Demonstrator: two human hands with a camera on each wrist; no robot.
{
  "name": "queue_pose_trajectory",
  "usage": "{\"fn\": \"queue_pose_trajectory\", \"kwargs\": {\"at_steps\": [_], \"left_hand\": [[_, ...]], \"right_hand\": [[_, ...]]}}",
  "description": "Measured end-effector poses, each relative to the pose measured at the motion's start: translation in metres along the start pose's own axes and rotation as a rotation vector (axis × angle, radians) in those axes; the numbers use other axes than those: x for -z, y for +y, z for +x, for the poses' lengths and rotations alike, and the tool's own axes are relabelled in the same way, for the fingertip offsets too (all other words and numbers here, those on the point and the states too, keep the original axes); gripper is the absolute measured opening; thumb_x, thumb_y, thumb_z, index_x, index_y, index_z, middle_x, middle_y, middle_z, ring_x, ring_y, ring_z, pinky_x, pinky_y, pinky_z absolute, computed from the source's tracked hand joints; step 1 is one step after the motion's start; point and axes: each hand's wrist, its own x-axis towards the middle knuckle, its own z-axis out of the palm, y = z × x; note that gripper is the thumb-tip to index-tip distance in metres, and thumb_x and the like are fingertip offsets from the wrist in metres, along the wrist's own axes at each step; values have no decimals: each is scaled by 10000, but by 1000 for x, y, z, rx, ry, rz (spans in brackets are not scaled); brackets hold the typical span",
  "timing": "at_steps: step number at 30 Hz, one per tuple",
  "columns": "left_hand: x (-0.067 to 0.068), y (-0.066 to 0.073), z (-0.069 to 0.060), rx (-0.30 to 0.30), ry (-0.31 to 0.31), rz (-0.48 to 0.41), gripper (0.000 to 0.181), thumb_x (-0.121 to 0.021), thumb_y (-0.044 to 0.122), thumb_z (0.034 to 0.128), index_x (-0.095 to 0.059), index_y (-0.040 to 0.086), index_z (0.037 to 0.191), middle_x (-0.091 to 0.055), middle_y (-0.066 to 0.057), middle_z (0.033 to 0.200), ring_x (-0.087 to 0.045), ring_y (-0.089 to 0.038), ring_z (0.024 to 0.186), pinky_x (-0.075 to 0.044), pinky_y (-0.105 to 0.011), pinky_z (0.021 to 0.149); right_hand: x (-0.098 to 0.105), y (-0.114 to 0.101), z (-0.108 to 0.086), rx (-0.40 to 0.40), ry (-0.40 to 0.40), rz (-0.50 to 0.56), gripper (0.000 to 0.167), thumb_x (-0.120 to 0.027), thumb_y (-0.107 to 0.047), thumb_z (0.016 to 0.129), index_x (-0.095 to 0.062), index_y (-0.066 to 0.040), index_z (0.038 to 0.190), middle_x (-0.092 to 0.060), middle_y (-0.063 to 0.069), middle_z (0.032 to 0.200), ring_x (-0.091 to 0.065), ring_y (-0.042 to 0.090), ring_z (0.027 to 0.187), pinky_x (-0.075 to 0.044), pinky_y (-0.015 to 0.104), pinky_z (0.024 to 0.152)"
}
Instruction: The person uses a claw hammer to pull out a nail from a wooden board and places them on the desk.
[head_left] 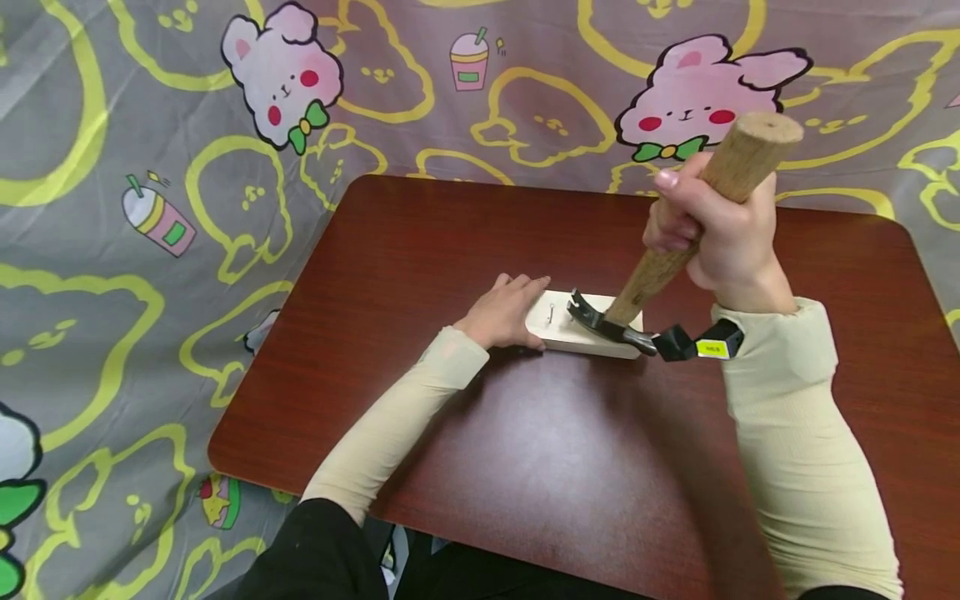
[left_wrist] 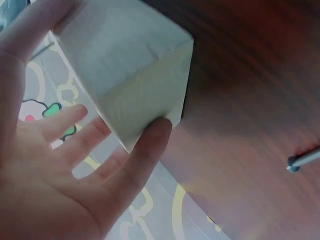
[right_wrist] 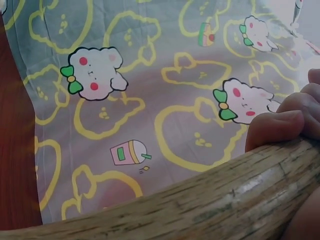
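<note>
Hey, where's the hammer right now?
In the head view, the hammer is right of centre, gripped in the right hand and slanting down over the block.

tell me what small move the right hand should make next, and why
The right hand could probably ease the hammer left, bringing its claw to the upright nail: the claw points that way but looks apart from it, and the left hand holds the block, which should help steady it.
</note>
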Motion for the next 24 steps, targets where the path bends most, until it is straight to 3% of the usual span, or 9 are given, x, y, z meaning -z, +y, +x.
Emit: {"fn": "queue_pose_trajectory", "kwargs": {"at_steps": [3,11,24], "left_hand": [[1,-1,3,-10,-24,50,1006,-846,514,628,-420,137,1458,-518,-42,1338,-457,-261,1132,-451,-333,922],[3,0,7,-42,-5,81,751,-857,498,607,-584,153,1216,-635,6,1188,-541,-244,1027,-491,-352,860],[6,-1,5,-21,-1,38,838,-874,472,606,-562,149,1313,-619,32,1302,-520,-230,1031,-481,-318,875]], "right_hand": [[0,1,0,10,6,3,242,-516,136,809,-453,84,581,-274,65,435,-196,173,360,-168,314,354],[1,0,-1,50,6,4,243,-527,124,802,-428,91,582,-268,61,432,-194,166,351,-166,303,342],[4,-1,1,62,-1,23,232,-501,143,800,-406,108,591,-274,63,426,-210,182,334,-184,309,344]]}}
